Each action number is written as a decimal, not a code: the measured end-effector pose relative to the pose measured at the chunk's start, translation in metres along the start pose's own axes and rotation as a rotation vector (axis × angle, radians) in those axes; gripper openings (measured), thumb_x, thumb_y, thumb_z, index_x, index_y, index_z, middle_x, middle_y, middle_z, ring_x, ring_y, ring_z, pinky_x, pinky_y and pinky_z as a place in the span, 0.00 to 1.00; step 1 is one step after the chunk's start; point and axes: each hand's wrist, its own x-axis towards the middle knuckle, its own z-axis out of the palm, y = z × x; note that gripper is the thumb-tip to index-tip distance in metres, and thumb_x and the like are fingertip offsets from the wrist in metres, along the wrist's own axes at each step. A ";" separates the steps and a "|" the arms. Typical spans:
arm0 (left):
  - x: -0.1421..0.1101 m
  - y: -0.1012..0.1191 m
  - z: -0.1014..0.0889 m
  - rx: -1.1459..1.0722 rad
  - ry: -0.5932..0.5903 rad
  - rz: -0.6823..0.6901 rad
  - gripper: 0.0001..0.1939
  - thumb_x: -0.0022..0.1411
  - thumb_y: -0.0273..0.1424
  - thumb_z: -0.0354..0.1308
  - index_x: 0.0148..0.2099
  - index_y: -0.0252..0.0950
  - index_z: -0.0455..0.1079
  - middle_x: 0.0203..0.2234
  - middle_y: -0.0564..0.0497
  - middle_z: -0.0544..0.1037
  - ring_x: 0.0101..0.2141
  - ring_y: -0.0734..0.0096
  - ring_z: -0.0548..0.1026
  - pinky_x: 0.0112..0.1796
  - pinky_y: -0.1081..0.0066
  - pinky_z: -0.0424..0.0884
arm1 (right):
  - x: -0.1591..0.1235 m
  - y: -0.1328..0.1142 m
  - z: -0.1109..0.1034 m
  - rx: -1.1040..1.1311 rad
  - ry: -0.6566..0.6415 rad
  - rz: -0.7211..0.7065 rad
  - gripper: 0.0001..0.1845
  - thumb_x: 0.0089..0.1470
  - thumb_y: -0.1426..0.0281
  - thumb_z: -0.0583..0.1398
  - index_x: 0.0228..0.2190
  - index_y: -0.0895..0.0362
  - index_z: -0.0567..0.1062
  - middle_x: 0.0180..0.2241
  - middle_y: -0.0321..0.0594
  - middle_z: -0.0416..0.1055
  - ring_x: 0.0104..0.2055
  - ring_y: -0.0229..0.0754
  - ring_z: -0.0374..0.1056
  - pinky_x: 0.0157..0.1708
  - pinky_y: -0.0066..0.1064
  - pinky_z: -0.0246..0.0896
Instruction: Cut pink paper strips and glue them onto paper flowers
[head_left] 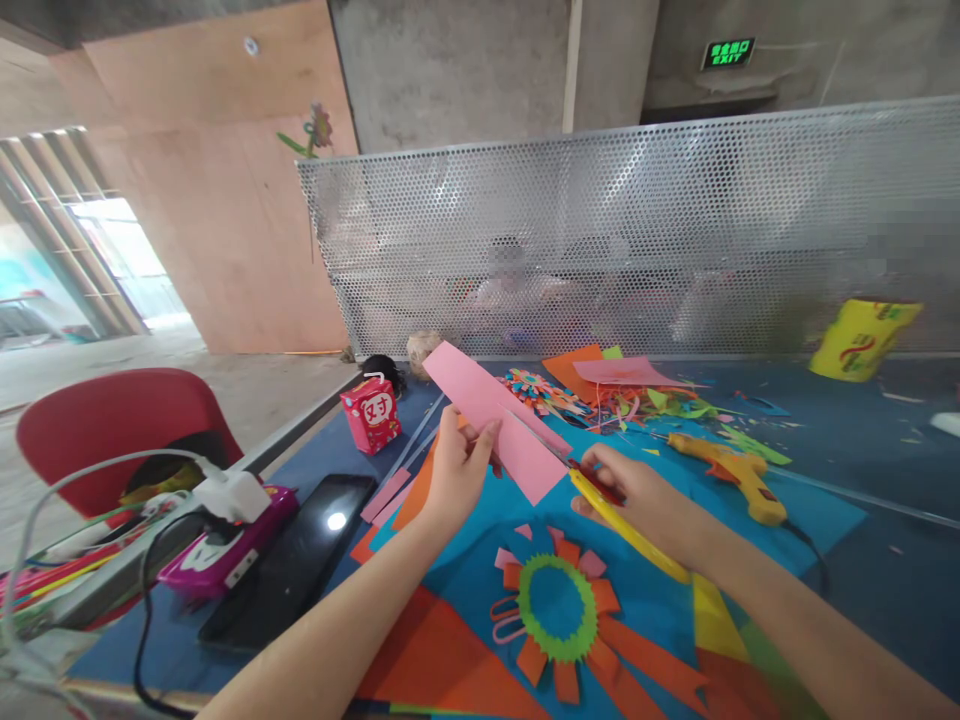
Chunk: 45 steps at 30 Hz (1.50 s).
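Note:
Between my hands is a strip of pink paper point(469, 385), tilted up off the table. My left hand point(463, 462) pinches its lower edge between thumb and fingers. Yellow-handled scissors point(626, 525) are in my right hand point(634, 490), fingers wrapped around the handle, and their blades lie along a cut near the paper's right end. Below the hands, a paper flower point(559, 610) with a green fringed ring and orange and pink petals rests on blue paper point(450, 545). Orange paper point(442, 650) lies at its left.
A glue gun point(731, 470) lies at right, near paper scraps point(675, 402). At left are a black tablet point(292, 560), a purple power strip point(225, 550) with cables, and a pink drink carton point(373, 413). A perforated metal screen point(600, 230) borders the table's back; a person shows blurred behind it.

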 end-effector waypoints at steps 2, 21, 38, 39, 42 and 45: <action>0.000 0.000 0.000 0.002 0.001 -0.002 0.11 0.56 0.34 0.52 0.35 0.38 0.51 0.14 0.62 0.65 0.13 0.78 0.67 0.15 0.77 0.65 | 0.001 0.000 0.000 0.000 -0.003 0.015 0.17 0.43 0.56 0.58 0.26 0.54 0.58 0.16 0.26 0.52 0.20 0.32 0.47 0.19 0.24 0.44; -0.003 0.003 0.003 -0.014 -0.052 -0.042 0.13 0.55 0.35 0.53 0.38 0.38 0.52 0.12 0.62 0.67 0.12 0.77 0.66 0.15 0.78 0.63 | 0.000 -0.004 0.002 0.079 -0.014 0.026 0.15 0.45 0.59 0.57 0.26 0.54 0.58 0.16 0.26 0.57 0.19 0.32 0.51 0.18 0.24 0.46; 0.004 0.001 -0.006 -0.023 0.106 -0.019 0.09 0.57 0.36 0.50 0.33 0.39 0.54 0.13 0.62 0.65 0.14 0.77 0.65 0.16 0.77 0.63 | -0.003 -0.005 0.001 0.077 -0.039 0.013 0.12 0.45 0.61 0.57 0.26 0.55 0.59 0.17 0.28 0.61 0.20 0.33 0.54 0.20 0.24 0.48; 0.003 0.001 -0.005 -0.014 0.097 -0.017 0.09 0.57 0.36 0.50 0.33 0.39 0.53 0.13 0.62 0.65 0.14 0.77 0.65 0.17 0.77 0.63 | -0.003 -0.005 0.001 0.098 -0.042 0.004 0.12 0.46 0.61 0.56 0.26 0.55 0.60 0.19 0.29 0.62 0.21 0.33 0.56 0.21 0.24 0.50; 0.001 0.002 -0.004 -0.006 0.073 -0.008 0.09 0.58 0.36 0.49 0.32 0.39 0.52 0.13 0.62 0.65 0.14 0.78 0.65 0.17 0.77 0.62 | -0.004 -0.005 0.002 0.135 -0.045 -0.018 0.11 0.47 0.62 0.56 0.28 0.55 0.61 0.22 0.31 0.65 0.24 0.35 0.59 0.23 0.25 0.53; 0.000 0.001 -0.004 -0.005 0.064 0.004 0.09 0.58 0.36 0.49 0.32 0.39 0.51 0.12 0.62 0.65 0.14 0.77 0.65 0.16 0.76 0.62 | -0.003 -0.001 0.004 0.116 -0.028 -0.035 0.11 0.47 0.62 0.56 0.28 0.55 0.61 0.23 0.32 0.66 0.25 0.35 0.59 0.23 0.25 0.53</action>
